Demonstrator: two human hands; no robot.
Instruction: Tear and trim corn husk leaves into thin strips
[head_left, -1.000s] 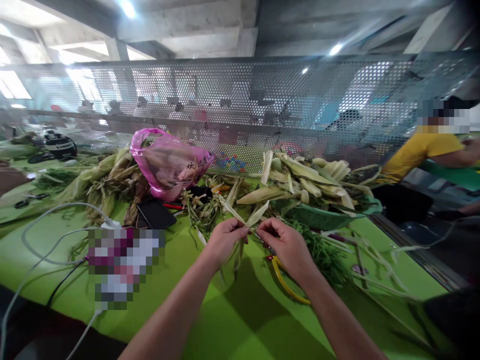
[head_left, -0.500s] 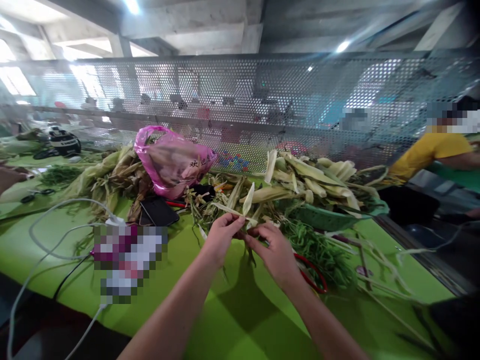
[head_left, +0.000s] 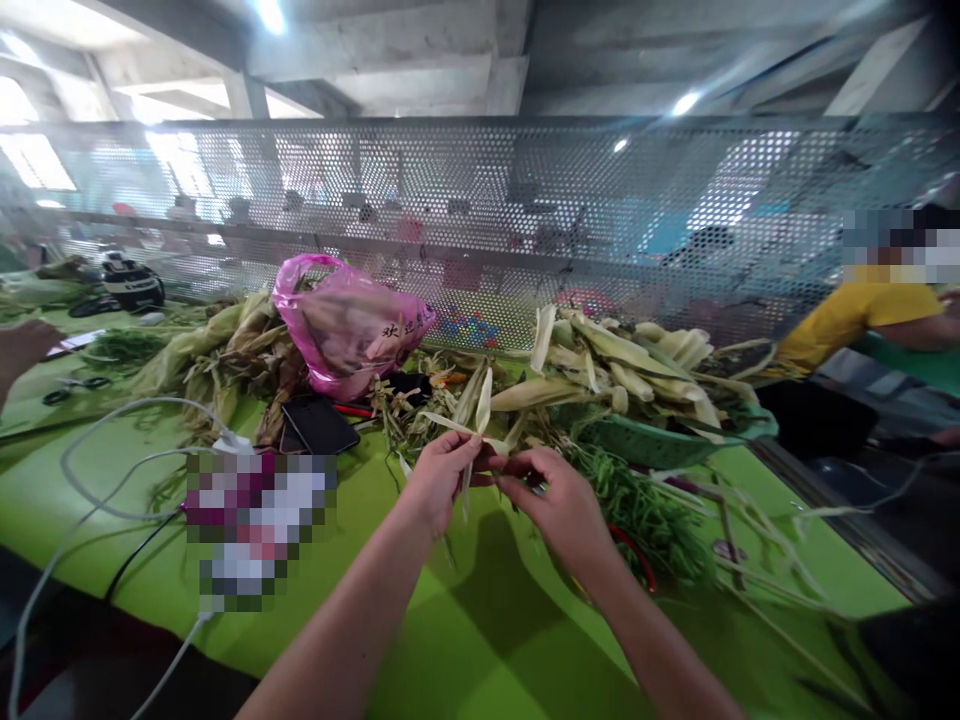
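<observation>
While the left hand [head_left: 437,475] pinches the pale husk strips [head_left: 484,403] above the green desk [head_left: 457,640], the right hand [head_left: 555,498], apart a second ago, now meets it at the strips' base, so the work seems gathered there; whether the right grips them too, I cannot tell.

Before you: one work table [head_left: 480,640], smooth green top, extending from your nine o'clock round to three. At your twelve: one perforated metal screen [head_left: 450,160], grey, standing beyond the table, crossed by a horizontal rail [head_left: 360,243]. Above you: one ceiling [head_left: 615,60], grey concrete, beamed. At your eleven: one concrete pillar [head_left: 247,97]. At your ten: one window [head_left: 37,160], brightly daylit. At your one: one ceiling lamp [head_left: 686,102], white, lit.
</observation>
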